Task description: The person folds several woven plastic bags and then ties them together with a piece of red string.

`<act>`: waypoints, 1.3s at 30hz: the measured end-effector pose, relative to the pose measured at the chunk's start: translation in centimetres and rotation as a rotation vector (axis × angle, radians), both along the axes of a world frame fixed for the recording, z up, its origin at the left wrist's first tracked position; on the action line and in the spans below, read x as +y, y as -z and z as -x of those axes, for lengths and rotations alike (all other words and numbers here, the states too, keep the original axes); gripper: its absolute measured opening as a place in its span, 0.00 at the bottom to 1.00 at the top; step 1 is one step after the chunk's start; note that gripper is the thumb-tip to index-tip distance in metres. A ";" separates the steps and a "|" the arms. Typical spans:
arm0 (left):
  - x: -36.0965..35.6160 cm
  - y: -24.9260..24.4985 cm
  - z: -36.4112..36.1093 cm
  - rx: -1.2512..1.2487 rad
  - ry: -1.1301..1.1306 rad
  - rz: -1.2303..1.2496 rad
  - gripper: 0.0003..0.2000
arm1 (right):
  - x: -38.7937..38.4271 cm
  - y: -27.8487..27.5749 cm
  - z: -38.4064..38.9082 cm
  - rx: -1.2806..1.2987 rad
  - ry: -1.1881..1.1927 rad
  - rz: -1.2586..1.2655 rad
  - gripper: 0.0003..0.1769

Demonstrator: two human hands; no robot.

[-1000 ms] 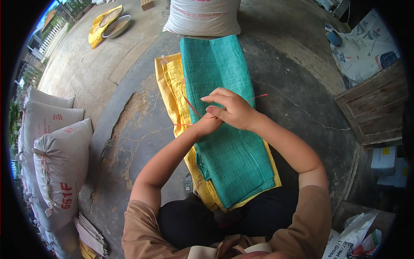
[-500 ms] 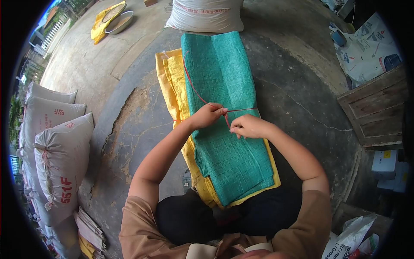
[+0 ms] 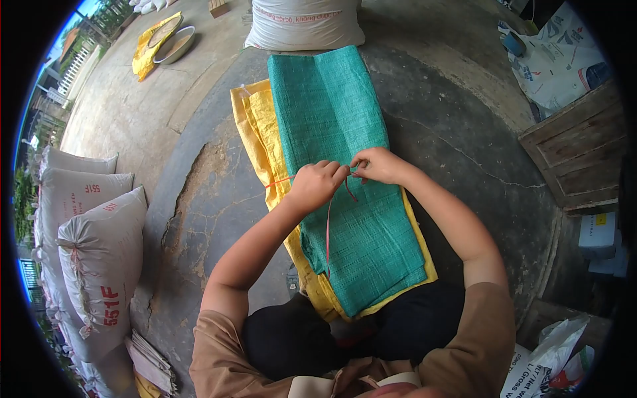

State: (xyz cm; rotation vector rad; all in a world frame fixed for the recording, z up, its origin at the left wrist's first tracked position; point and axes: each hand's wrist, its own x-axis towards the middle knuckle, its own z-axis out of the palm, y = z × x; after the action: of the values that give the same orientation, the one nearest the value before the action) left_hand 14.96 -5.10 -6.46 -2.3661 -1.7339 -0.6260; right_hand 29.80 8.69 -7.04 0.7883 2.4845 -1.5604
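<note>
A folded green woven sack lies over folded yellow sacks on the floor in front of me. Red string runs across the bundle, with one loose end trailing down over the green sack and a shorter end curling near my fingers. My left hand is closed on the string at the middle of the bundle. Close beside it, my right hand pinches the string too, fingertips almost touching the left ones. Whether a knot lies between the fingers is hidden.
A full white sack stands beyond the bundle. More filled white sacks are stacked at left. A wooden panel and printed white bags are on the right. A metal basin sits far left on the cracked floor.
My right hand has moved up to meet the left hand. The long string end that lay toward the far side now trails down toward me. The view has shifted slightly.
</note>
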 end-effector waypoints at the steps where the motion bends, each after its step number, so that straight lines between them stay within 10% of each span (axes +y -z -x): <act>1: -0.1 0.1 -0.2 0.003 0.000 0.000 0.09 | 0.1 0.0 -0.2 0.003 0.000 0.000 0.15; 9: 0.0 1.0 -0.7 0.070 0.079 -0.026 0.10 | -0.3 -0.7 -0.1 -0.093 -0.300 0.206 0.14; 13: 0.3 0.6 -0.3 -0.067 0.023 0.028 0.12 | 0.1 1.9 -0.5 0.128 -0.052 0.300 0.10; 19: 0.2 0.5 -0.6 -0.845 0.027 0.040 0.19 | 1.9 1.5 -1.6 0.417 0.196 -0.198 0.13; 21: 0.0 0.6 -0.3 -1.370 -0.005 0.234 0.24 | 1.7 1.0 -1.7 0.383 0.200 -0.011 0.14; 27: 0.5 1.3 0.5 -1.646 0.179 0.211 0.29 | -0.2 -0.6 -0.1 0.625 0.435 0.648 0.18; 31: 0.1 0.9 1.6 -1.612 0.096 0.129 0.26 | -0.5 -2.5 0.5 0.666 0.351 0.697 0.18; 34: -0.6 0.7 3.5 -0.327 -0.137 -0.046 0.17 | -0.2 -1.9 0.4 0.487 0.182 0.326 0.19; 39: -2.9 3.6 4.8 -0.176 -0.247 0.127 0.15 | 0.5 1.9 -1.6 0.175 -0.038 -0.222 0.16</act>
State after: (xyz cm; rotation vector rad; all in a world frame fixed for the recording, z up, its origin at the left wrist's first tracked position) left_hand 10.12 -8.02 -10.02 -2.1789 -2.1580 -0.7217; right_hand 31.35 9.22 -8.97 0.6508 2.8178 -1.4137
